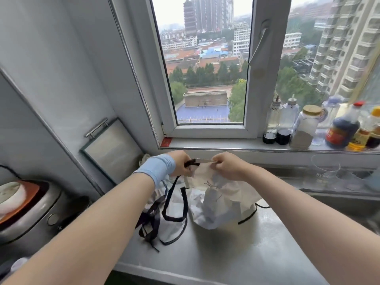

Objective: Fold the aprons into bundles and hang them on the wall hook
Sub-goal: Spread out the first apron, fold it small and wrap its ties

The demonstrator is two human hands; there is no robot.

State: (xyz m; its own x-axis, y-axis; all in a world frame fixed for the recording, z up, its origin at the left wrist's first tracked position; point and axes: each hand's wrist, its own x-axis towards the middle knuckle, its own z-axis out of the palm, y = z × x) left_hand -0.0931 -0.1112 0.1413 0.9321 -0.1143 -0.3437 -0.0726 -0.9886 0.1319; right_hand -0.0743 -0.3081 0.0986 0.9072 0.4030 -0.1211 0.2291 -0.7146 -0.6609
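Steel counter [226,254] under the window; crumpled on its middle, a white apron [216,204], black ties [164,214] trailing left. Just above, near together, left hand [181,164] and right hand [228,166] — each pinching the apron's top edge.

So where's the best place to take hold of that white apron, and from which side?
Probably its top edge, from above, one corner per hand, as the left hand and right hand pinch it now. That edge is the one straight, taut line; the rest of the apron hangs crumpled onto the counter.
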